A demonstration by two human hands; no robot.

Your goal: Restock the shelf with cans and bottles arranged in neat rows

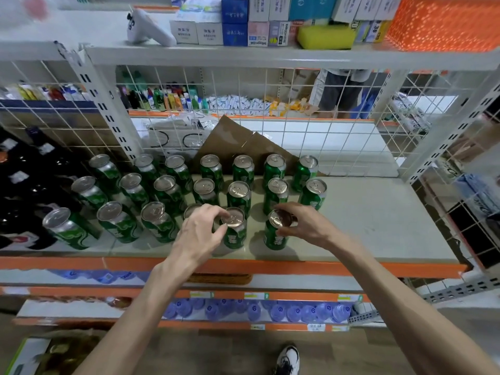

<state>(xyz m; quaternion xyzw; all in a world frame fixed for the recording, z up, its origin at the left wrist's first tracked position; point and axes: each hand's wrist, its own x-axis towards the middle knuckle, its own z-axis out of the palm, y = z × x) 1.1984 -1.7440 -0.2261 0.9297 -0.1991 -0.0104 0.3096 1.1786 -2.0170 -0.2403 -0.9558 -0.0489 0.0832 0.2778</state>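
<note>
Several green cans with silver tops stand in three rows on the grey shelf. My left hand grips the top rim of a front-row can with curled fingers, partly hiding another can behind it. My right hand holds the upper part of the rightmost front-row can, thumb and fingers curled round its rim. Both cans stand upright on the shelf near the orange front edge.
A white wire grid backs the shelf, with cardboard leaning against it. Dark bottles fill the bay to the left. Blue-capped water bottles sit on the lower shelf. Boxes and a yellow sponge lie above.
</note>
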